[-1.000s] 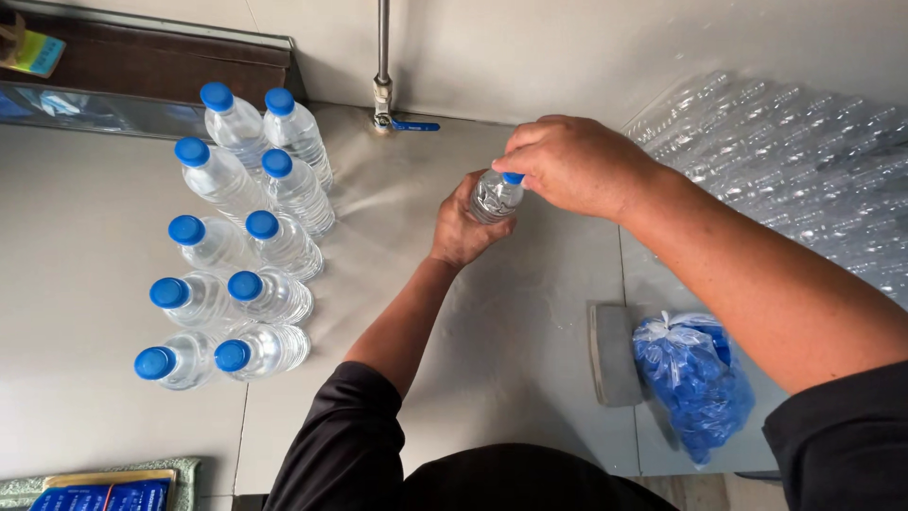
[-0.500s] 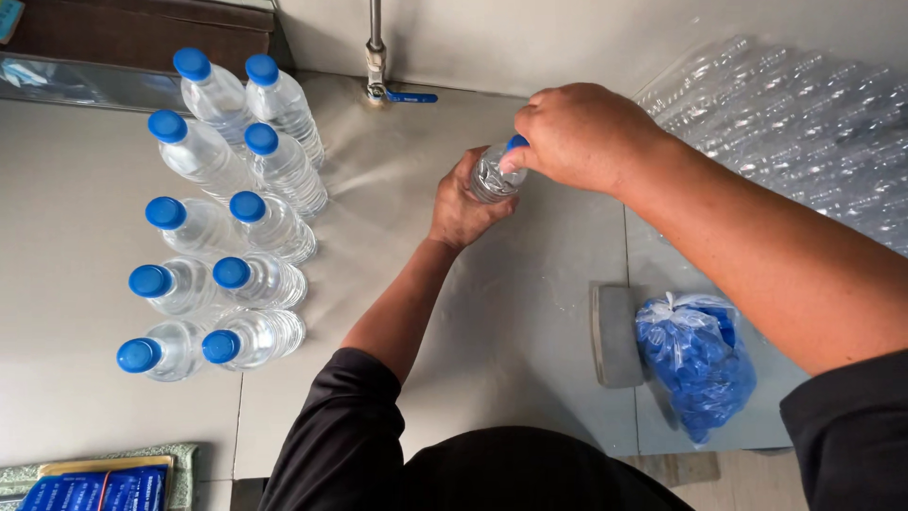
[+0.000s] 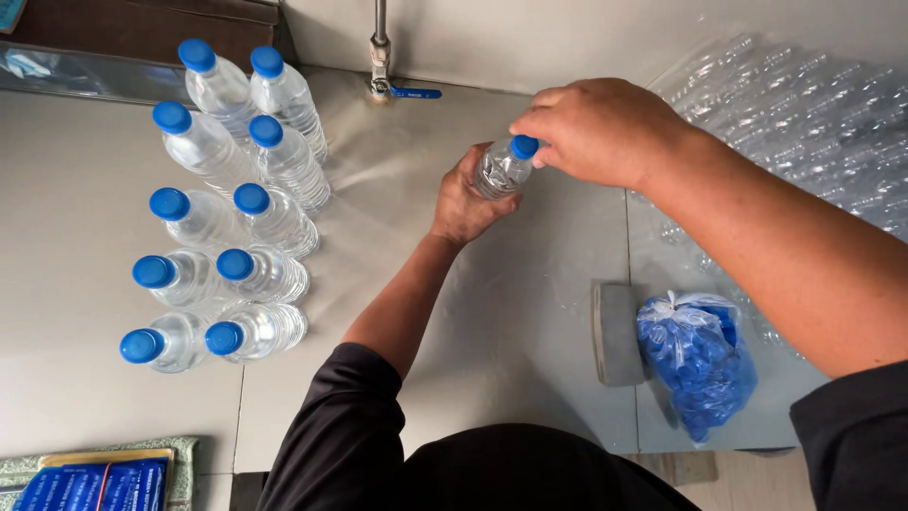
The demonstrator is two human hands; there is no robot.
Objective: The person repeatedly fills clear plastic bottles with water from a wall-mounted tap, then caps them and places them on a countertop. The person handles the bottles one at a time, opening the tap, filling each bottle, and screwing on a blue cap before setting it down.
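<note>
My left hand (image 3: pixel 465 203) grips the full, slippery clear bottle (image 3: pixel 498 170) around its thin body; my right hand (image 3: pixel 601 128) pinches its blue cap (image 3: pixel 524 147).

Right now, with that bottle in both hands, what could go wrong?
The left hand grips the clear bottle in mid-air while the right hand pinches its blue cap; squeezing might spill water if the cap is loose. An elbow swing could perhaps topple the capped bottles standing close together.

Small bottling workplace, steel counter (image 3: pixel 530 312), water tap (image 3: pixel 380 57), capped bottles (image 3: pixel 227 227), bagged blue caps (image 3: pixel 695 355)
</note>
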